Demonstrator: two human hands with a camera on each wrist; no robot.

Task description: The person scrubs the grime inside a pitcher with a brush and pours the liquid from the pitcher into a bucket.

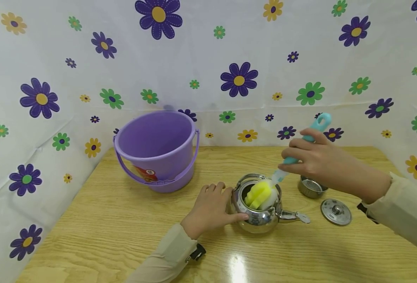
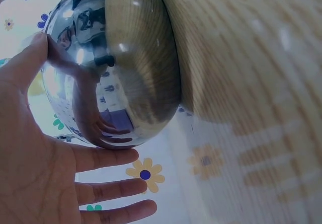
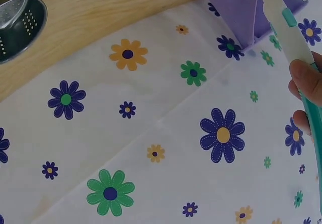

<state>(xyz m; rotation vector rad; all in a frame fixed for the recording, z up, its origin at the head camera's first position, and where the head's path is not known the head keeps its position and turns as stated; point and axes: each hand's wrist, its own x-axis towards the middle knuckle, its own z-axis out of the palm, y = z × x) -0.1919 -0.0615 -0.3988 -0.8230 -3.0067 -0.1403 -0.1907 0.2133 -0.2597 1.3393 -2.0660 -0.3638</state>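
So the left hand (image 1: 210, 210) is spread against the kettle (image 1: 258, 225) at its 9 o'clock, thumb on the near side, fingers pretty much straight, steadying it rather than clutching it. The right hand (image 1: 311, 157) is up around 1:30, fingers wrapped round the handle of a brush (image 1: 278, 176), with the yellow sponge head (image 1: 258, 193) in the kettle's open mouth. How deep it goes, can't really tell.

My read: this is the scrubbing-the-inside step. I'd say the next move calls for working the brush down and around while the other hand stops the kettle sliding.

Further out on the surface (image 1: 123, 232), going by the kettle: strainer (image 1: 310, 192) between 2 and 3, lid (image 1: 337, 212) off at 3, purple bucket (image 1: 166, 165) at 10. Flowery cloth (image 1: 194, 51) behind at 12.
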